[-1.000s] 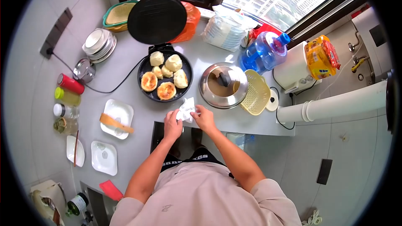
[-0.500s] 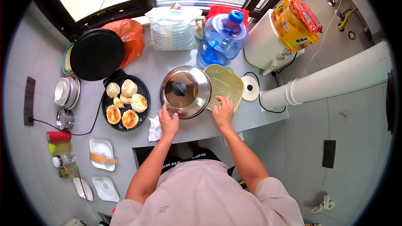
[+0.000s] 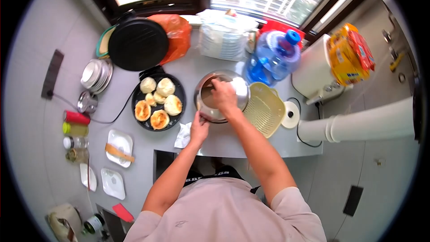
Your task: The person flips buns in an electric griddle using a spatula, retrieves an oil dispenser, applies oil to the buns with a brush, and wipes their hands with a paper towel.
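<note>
A round steel pot with a steel-rimmed glass lid (image 3: 241, 90) stands in the middle of the counter. Over the lid's centre my right hand (image 3: 223, 96) is closed around its dark knob, which the fingers mostly hide. My left hand (image 3: 199, 127) touches the near left side of the pot, its fingers partly hidden at the rim. A crumpled white tissue (image 3: 182, 135) lies just left of that hand. Further left sits the open black electric pan (image 3: 168, 123) holding several dough pieces, two of them browned on top (image 3: 160, 119).
The yellow colander (image 3: 263, 112) adjoins the pot's right side, with a small white lid (image 3: 291, 114) beyond. A blue water jug (image 3: 273, 58) and a wrapped pack (image 3: 227, 36) stand behind. White dishes (image 3: 113, 183) and jars (image 3: 76, 142) are at left.
My right hand has moved left from the colander onto the lid's knob. My left hand remains beside the pot. The view has turned, so the counter items appear shifted right.
</note>
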Tool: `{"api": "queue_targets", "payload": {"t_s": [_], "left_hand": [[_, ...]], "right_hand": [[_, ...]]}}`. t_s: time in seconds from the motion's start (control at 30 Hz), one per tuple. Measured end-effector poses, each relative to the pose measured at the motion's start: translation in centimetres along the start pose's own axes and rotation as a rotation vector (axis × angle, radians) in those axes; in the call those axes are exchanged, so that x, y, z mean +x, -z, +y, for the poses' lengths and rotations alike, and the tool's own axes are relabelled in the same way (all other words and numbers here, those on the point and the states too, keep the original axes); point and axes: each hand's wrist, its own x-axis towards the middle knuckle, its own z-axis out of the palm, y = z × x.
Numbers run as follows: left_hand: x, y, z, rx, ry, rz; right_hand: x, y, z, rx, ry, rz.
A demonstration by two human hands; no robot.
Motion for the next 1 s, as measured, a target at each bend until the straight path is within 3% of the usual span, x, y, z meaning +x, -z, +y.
{"api": "queue_targets", "payload": {"t_s": [0.1,0.13,0.17,0.4,0.8,0.9,1.0], "left_hand": [[0.2,0.2,2.2,0.266,0.106,0.050],[0.6,0.4,2.2,0.219,0.155,0.012],[1.3,0.0,0.3,0.243,0.036,0.090],[0.3,0.6,2.4,0.165,-0.095,0.098],[-4.3,8.0,1.8,0.087,-0.145,0.317],[-6.3,11.8,1.3,0.090,-0.146,0.462],[-8.2,16.2,-1.3,0.063,-0.159,0.622]], "right_hand": [[2.9,-1.3,1.3,-0.004,-0.027,-0.026],[3.8,-1.4,1.4,0.001,-0.023,-0.028],[4.7,-1.2,1.4,0.001,-0.023,-0.030],[8.2,-2.1,2.0,0.013,-0.151,-0.139],[6.0,-4.3,1.8,-0.011,-0.275,-0.267],[5.0,-4.0,-2.5,-0.032,-0.026,-0.028],[3.3,-5.3,-8.5,0.145,0.235,-0.079]]}}
